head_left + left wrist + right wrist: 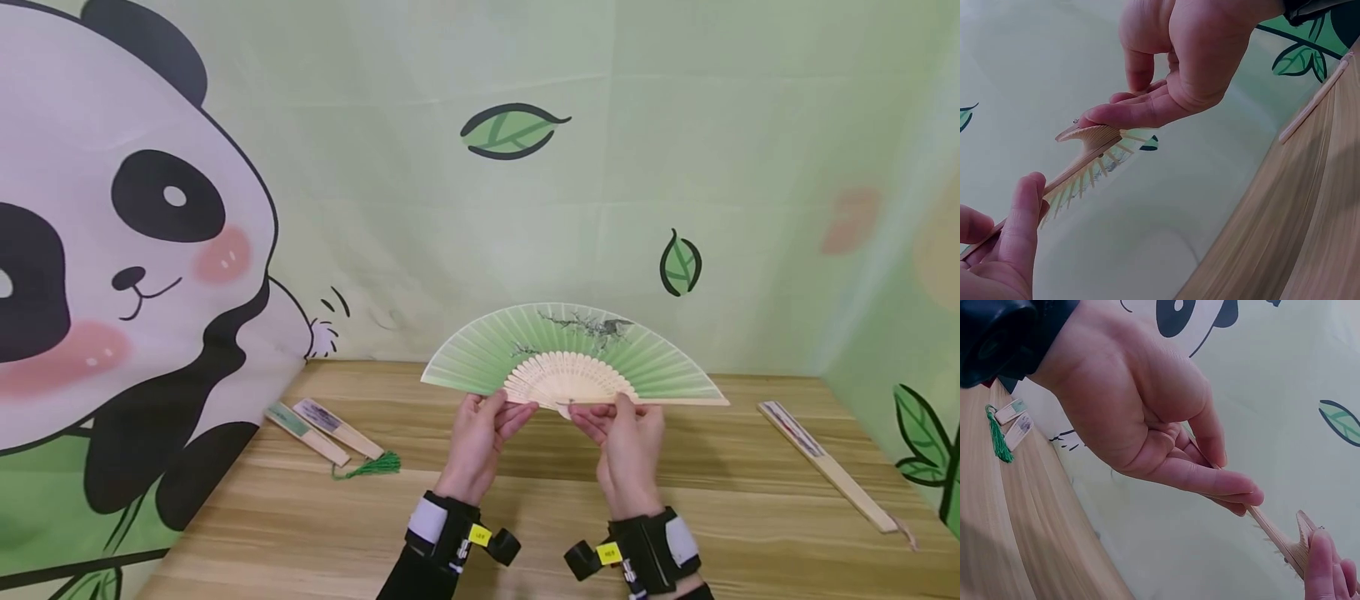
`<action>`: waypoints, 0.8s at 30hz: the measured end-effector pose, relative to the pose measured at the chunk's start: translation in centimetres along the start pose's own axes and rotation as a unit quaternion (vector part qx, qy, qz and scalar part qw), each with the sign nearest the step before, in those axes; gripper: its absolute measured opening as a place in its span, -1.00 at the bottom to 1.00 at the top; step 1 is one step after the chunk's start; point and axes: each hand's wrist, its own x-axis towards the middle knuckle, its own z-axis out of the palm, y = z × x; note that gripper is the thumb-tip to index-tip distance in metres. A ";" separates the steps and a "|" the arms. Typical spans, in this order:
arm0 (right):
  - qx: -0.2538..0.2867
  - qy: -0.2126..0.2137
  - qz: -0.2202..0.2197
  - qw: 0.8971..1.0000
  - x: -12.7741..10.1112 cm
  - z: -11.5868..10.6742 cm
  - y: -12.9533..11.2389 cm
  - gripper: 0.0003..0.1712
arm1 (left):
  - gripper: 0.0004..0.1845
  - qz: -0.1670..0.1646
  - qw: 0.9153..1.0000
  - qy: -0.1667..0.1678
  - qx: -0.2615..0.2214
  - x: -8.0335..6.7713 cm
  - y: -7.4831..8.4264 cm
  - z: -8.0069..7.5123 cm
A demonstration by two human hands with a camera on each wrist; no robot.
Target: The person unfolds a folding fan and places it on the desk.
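Observation:
A green folding fan (570, 354), spread in a wide arc with pale wooden ribs and a dark branch-and-bird print, is held up above the table. My left hand (480, 442) pinches its left lower edge, thumb in front and fingers behind. On the other side, my right hand (630, 450) pinches the right end stick near the pivot. The left wrist view shows the fan (1069, 175) nearly edge-on, between the left hand (1007, 244) and the right hand (1179, 62). Seen in the right wrist view, the left hand (1135, 412) grips an outer stick, with right fingertips (1322, 562) by the pivot stud.
Two folded fans (307, 433) lie at the left of the wooden table (525, 533), one with a green tassel (378, 464). Another folded fan (825, 467) rests at the right. Behind stands a pale green backdrop (390, 200) with a panda (150, 292) at the left.

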 end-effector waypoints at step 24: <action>-0.011 0.042 0.097 0.994 4.8 -8.1 -0.8 -0.77 | -0.70 -0.076 0.997 0.018 -0.014 3.5 -8.6 4.0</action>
